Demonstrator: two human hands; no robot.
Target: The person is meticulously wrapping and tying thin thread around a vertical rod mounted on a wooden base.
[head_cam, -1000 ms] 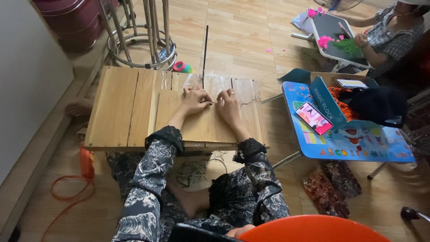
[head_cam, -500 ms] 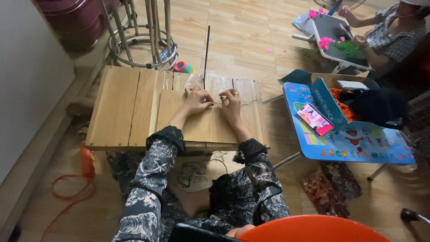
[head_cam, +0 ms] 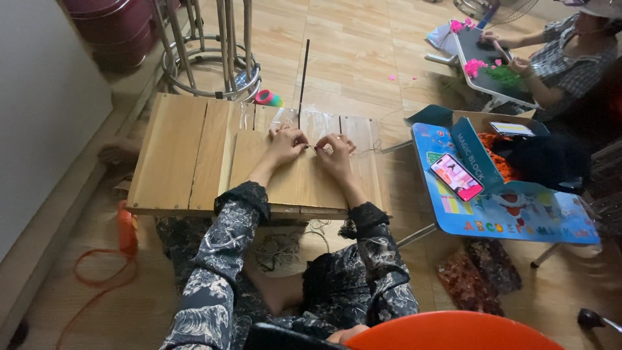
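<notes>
your left hand (head_cam: pixel 286 144) and right hand (head_cam: pixel 335 148) pinch a thin wire (head_cam: pixel 313 148) between them near the desk's (head_cam: pixel 175 155) far edge; it looks light, springy, best gripped near its ends.

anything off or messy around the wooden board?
Nothing damaged. Both hands, left hand and right hand, pinch something thin on the wooden board. Oddities: pink bits scattered on the floor, and an orange cord lying loose beside it.

The item pinched between left hand (head_cam: pixel 287 144) and right hand (head_cam: pixel 335 149) is too small to identify. The orange chair (head_cam: pixel 453 330) and co-worker (head_cam: pixel 570 55) are cut off by frame edges.
</notes>
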